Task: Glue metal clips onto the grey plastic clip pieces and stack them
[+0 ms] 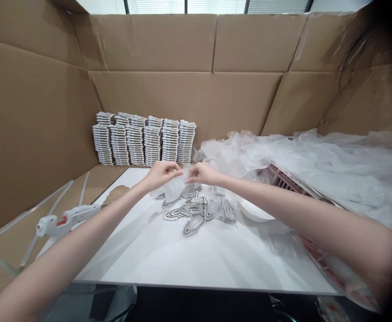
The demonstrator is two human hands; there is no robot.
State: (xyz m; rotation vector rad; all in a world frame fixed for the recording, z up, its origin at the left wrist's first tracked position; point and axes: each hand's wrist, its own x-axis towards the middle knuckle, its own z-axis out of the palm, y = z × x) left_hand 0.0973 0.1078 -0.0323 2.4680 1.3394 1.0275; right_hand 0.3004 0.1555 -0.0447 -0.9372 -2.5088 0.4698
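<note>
My left hand (160,173) and my right hand (201,173) meet above the white board (196,255), both pinching a small clear plastic bag (176,187) that hangs between them. Below the bag lies a loose heap of grey and white shaped card pieces (196,212), some in clear wrap. A white bowl (251,210) sits just right of the heap, under my right forearm.
Several tall stacks of the same pieces (145,138) stand at the back against the cardboard wall (31,129). A white glue gun (65,221) and glue sticks (53,199) lie at left. Crumpled clear plastic sheeting (317,156) covers the right side.
</note>
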